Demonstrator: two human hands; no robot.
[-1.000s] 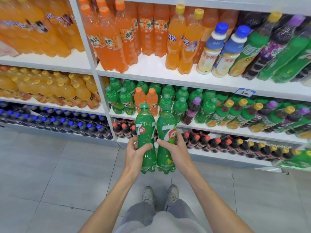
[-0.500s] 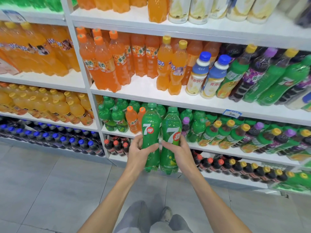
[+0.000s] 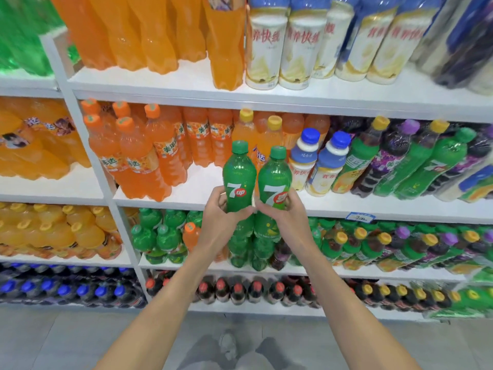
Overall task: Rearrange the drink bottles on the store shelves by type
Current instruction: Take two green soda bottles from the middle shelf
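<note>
I hold two green 7up bottles upright, side by side, in front of the shelves. My left hand (image 3: 218,222) grips the left 7up bottle (image 3: 238,177) around its middle. My right hand (image 3: 286,221) grips the right 7up bottle (image 3: 274,180) the same way. Both bottles hang level with the shelf (image 3: 202,194) that carries orange soda bottles (image 3: 138,158), two yellow-capped orange bottles (image 3: 269,140) and two blue-capped milk drinks (image 3: 324,161). A bare patch of that shelf lies just behind the held bottles.
Green and purple bottles (image 3: 416,161) fill that shelf's right side. The shelf above holds large orange bottles (image 3: 160,36) and white milk drinks (image 3: 296,49). Small green bottles (image 3: 160,236) sit one shelf lower, dark cola bottles (image 3: 240,289) at the bottom. A white upright post (image 3: 88,145) divides the shelving.
Both hands have lifted the two 7up bottles upward, from the level of the lower shelves to the orange soda shelf. The view has tilted up and moved closer.
</note>
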